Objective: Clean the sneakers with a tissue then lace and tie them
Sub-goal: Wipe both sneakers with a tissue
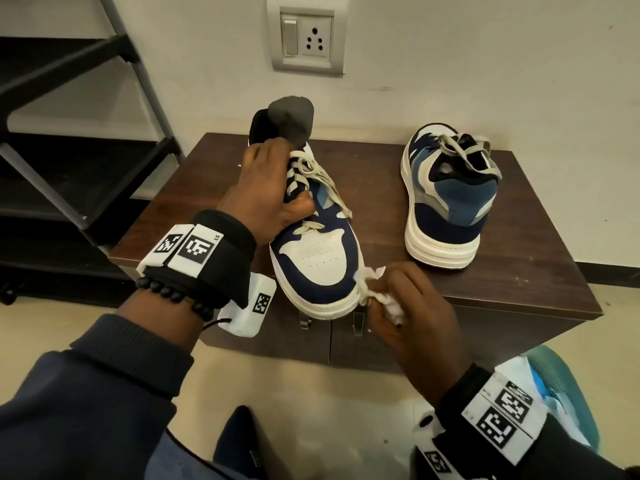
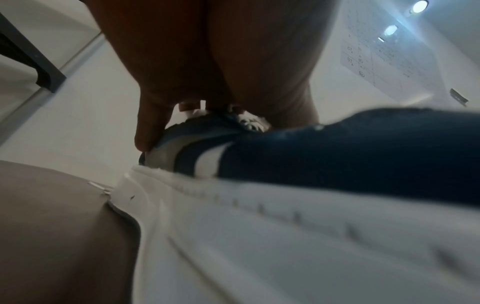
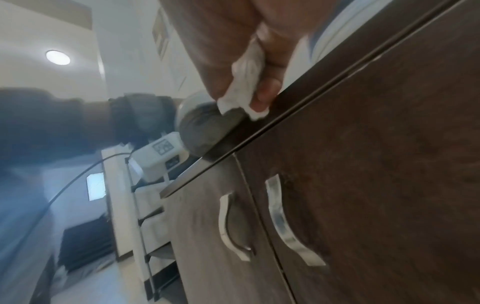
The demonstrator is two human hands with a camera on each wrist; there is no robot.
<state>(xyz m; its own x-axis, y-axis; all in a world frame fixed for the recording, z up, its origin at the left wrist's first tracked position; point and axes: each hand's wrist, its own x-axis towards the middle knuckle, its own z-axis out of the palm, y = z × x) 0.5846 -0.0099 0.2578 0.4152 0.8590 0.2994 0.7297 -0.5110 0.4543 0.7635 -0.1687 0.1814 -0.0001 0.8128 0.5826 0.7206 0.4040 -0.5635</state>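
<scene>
A navy and white sneaker (image 1: 315,258) lies on the brown cabinet top (image 1: 519,271), its toe pointing at me over the front edge. My left hand (image 1: 266,192) grips it across the laced middle, thumb on the laces (image 1: 311,174); the left wrist view shows the fingers (image 2: 150,127) curled over the upper of this sneaker (image 2: 337,154). My right hand (image 1: 408,306) pinches a crumpled white tissue (image 1: 377,292) against the toe's right sole edge; the same tissue (image 3: 244,88) shows in the right wrist view. A second sneaker (image 1: 446,199) stands at the right, heel toward me, laces loose.
The cabinet has two metal door handles (image 3: 291,222) under its front edge. A dark metal rack (image 1: 69,133) stands to the left. A wall socket (image 1: 306,38) is behind. A blue and white bag (image 1: 554,386) lies on the floor at the lower right.
</scene>
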